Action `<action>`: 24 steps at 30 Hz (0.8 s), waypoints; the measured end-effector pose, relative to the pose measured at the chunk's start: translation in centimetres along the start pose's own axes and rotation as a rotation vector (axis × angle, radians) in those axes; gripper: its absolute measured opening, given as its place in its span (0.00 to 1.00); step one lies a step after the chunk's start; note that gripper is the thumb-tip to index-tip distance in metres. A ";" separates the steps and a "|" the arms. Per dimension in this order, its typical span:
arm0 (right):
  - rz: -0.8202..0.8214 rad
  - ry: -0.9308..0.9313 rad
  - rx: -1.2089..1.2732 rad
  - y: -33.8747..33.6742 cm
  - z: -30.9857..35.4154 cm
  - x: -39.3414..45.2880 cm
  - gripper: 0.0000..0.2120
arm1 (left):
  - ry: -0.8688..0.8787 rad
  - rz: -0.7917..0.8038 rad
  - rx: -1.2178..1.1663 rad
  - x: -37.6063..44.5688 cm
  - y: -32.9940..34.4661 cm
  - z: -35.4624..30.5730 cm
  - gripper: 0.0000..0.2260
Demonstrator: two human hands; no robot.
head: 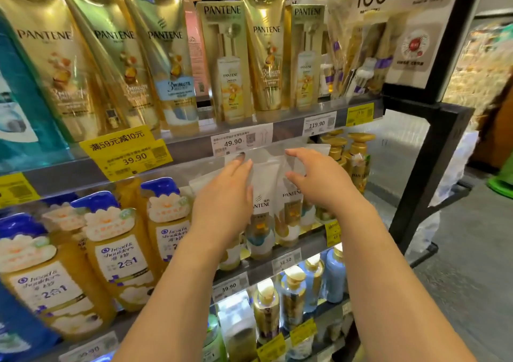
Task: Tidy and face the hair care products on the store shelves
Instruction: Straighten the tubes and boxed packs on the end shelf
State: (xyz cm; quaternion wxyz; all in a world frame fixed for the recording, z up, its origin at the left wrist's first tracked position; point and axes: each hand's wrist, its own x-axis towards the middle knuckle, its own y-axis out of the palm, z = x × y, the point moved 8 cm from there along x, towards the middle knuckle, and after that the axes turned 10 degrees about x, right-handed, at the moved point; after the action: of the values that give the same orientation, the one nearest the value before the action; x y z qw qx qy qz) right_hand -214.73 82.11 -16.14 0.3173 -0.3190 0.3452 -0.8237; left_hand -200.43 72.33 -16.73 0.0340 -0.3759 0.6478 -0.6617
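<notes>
Reaching left hand (222, 195), right hand (319, 178) — white Pantene tubes (266, 195)

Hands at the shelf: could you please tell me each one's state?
Left hand: open, fingers on a white tube.
Right hand: open, holding nothing.

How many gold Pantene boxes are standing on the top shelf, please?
2. One gold Pantene box stands above the 49.90 tag; the other stands above the 119.90 tag. Others may be hidden behind.
</notes>
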 end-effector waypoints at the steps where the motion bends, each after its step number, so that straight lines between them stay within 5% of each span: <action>1: 0.009 -0.013 -0.015 -0.3 -0.1 0.2 0.25 | -0.010 0.004 0.012 0.3 0.2 -0.2 0.23; 8: 0.039 -0.147 -0.055 -2.1 -1.3 1.1 0.21 | -0.198 -0.037 0.019 1.5 0.5 -0.7 0.17; 12: 0.029 -0.178 0.061 -4.0 -3.3 0.8 0.04 | -0.336 -0.045 -0.053 1.8 0.7 -0.8 0.09; 24: -0.098 -0.335 0.321 -8.9 -6.6 1.5 0.05 | -0.448 -0.132 -0.096 3.5 2.1 -4.6 0.08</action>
State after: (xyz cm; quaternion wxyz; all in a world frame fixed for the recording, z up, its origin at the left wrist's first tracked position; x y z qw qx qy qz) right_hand -223.23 88.44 -12.56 0.3762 -0.4130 0.1365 -0.8181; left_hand -206.38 73.92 -16.45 0.1159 -0.5560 0.6287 -0.5311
